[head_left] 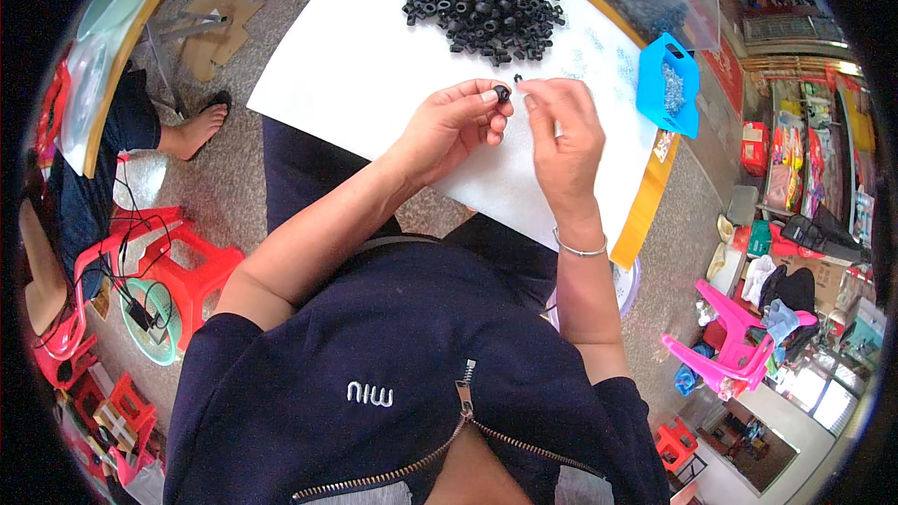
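Left hand (pixel 458 122) pinches a black ring-shaped part (pixel 502 93) between thumb and forefinger, over the near portion of the white table (pixel 355 65); its other fingers curl behind, and the thumb covers some of the part. Right hand (pixel 565 131), just beside it, has thumb and forefinger narrowly spaced, the rest bunched and slightly blurred. A tiny black piece (pixel 517 79) shows at its forefinger tip; whether it is gripped or lies on the tabletop cannot be told. A silver bracelet (pixel 580 251) circles the right wrist.

Both forearms cross the table's near edge, hiding stretches of it. White surface shows between the hands and on to the left corner. A yellow strip (pixel 642 215) borders the right side, leaving less room there. Beyond the hands, a heap of small black parts (pixel 482 5) lies so densely that single shapes merge; its top almost meets the picture's upper border, where the table is cut off. To the right, a blue tray (pixel 647 84) holds small clear bits (pixel 673 89), too fine to make out, near the table's edge.

Farther out, a red stool (pixel 210 271) stands left and a pink stool (pixel 694 360) right, both bent by the lens.
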The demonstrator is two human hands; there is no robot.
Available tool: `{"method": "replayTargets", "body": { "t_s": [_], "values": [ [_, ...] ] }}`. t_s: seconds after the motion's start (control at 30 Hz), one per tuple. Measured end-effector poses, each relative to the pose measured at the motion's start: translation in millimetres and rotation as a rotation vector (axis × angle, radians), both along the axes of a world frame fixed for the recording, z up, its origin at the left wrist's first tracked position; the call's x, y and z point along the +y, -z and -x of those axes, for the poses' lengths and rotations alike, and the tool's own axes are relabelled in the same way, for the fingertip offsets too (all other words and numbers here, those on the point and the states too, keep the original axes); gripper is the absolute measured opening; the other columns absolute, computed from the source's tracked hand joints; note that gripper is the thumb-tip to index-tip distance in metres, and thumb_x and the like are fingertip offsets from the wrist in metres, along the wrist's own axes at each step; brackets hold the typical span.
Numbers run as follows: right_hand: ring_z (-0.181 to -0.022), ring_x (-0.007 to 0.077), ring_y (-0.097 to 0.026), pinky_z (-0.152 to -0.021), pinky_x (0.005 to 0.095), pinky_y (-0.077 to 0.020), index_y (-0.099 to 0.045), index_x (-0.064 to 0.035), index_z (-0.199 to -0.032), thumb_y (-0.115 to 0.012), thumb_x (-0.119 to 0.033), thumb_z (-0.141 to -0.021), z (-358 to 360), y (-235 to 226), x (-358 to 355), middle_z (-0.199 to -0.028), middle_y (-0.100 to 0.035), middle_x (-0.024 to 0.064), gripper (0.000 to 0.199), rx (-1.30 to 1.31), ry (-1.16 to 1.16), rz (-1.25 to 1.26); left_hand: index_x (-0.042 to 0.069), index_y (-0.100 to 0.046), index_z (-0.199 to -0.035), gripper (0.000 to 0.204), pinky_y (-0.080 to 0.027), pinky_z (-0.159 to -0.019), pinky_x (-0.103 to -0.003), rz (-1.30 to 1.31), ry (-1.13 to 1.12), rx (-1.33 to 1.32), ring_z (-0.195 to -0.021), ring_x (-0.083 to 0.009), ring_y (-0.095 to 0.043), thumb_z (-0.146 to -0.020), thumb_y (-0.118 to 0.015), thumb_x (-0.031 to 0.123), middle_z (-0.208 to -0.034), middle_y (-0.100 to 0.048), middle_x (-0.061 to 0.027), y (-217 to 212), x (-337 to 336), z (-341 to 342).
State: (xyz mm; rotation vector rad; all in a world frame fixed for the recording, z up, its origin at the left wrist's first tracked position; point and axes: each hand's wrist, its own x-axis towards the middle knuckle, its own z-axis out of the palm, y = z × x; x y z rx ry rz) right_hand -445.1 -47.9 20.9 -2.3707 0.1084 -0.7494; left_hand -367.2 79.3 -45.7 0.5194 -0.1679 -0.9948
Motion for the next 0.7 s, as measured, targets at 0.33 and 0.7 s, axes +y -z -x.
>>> {"method": "replayTargets", "body": {
  "t_s": [0.33,0.7],
  "values": [
    [-0.066,0.0188,-0.057,-0.062,0.0284,-0.046,-0.064,-0.0011,-0.087,-0.061,-0.001,-0.08,-7,15,-25,-0.082,-0.059,0.0095,0.007,0.082,0.21,-0.178,0.001,-0.052,-0.111,0.025,-0.046,-0.065,-0.024,0.053,0.018,0.049,-0.074,-0.0114,-0.055,-0.092,-0.053,0.017,-0.094,-0.059,-0.0076,-1,4,-2],
    [-0.072,0.0273,-0.059,-0.067,0.0354,-0.048,-0.063,-0.0025,-0.088,-0.063,-0.007,-0.078,-25,38,-20,-0.082,-0.062,0.0112,0.011,0.164,0.16,0.042,0.001,-0.054,-0.107,0.02,-0.047,-0.065,-0.024,0.041,0.021,0.053,-0.07,-0.0119,-0.057,-0.094,-0.05,0.014,-0.09,-0.062,-0.007,-6,3,0]
  ]
}}
